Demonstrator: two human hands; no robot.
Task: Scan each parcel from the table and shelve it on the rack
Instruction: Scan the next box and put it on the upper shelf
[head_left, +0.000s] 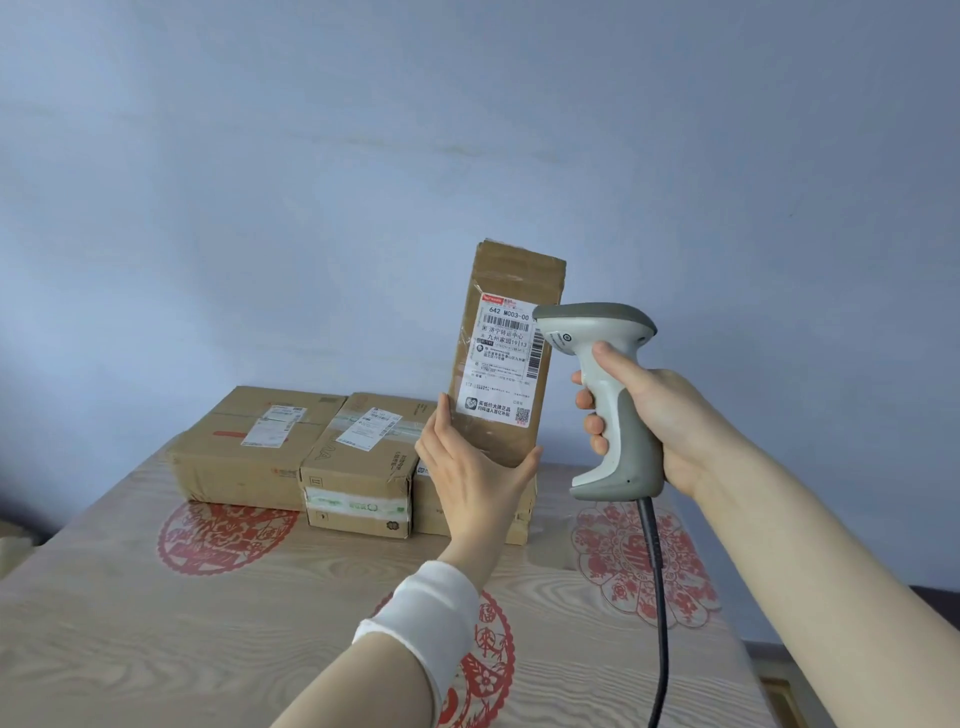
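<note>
Standing upright between left hand's (470, 475) fingers (442, 418), parcel (506, 358) just beside scanner (608, 400).

Gripped in my left hand (470, 480) I see a parcel (519, 280) of matt brown cardboard, its paper label (501, 364) smooth; in my right hand (652, 410), a scanner (597, 332) of smooth plastic.

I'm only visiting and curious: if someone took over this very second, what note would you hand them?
Left hand holds the flat parcel upright by its lower end, label toward the camera.
Right hand grips the scanner, nose beside the label.
More boxes wait on the table; the rack is out of view.
Done: parcel picked up. Whether it scanned, I cannot tell.
Left: shelve it, then scan and shelve the rest.
</note>
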